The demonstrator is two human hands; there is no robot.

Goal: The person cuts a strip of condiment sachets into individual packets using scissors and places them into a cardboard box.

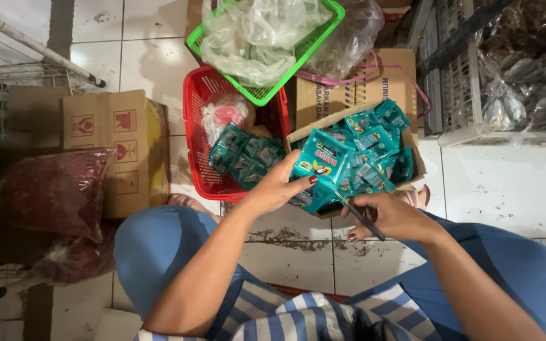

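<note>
Head view looks down on a seated person with knees apart in blue trousers over a white tiled floor (pixel 507 183). Their left hand (pixel 279 186) is closed on a teal sachet (pixel 319 163), thumb and fingers pinching its lower edge and holding it up flat just over the near lip of an open cardboard box (pixel 417 165) that is heaped with more of the same teal sachets (pixel 374 142). The right hand (pixel 394 216) is curled around a thin dark tool (pixel 360 216), pen or blade I cannot tell, whose tip points up at the bottom corner of the held sachet and seems to touch it.

By my reading, the step in hand is working on the sachets one by one, marking or slitting this one at its corner. The next move would call for a steady left hand, so the sachet does not flex under the tip, and a short, controlled stroke.

Left of the box, a red plastic basket (pixel 197 126) holds a strip of joined teal sachets (pixel 244 158), and a green basket (pixel 323 38) full of clear plastic bags (pixel 254 38) rests on its far rim. Further left, a bag of something dark red (pixel 48 189) leans against a brown carton (pixel 118 145).
</note>
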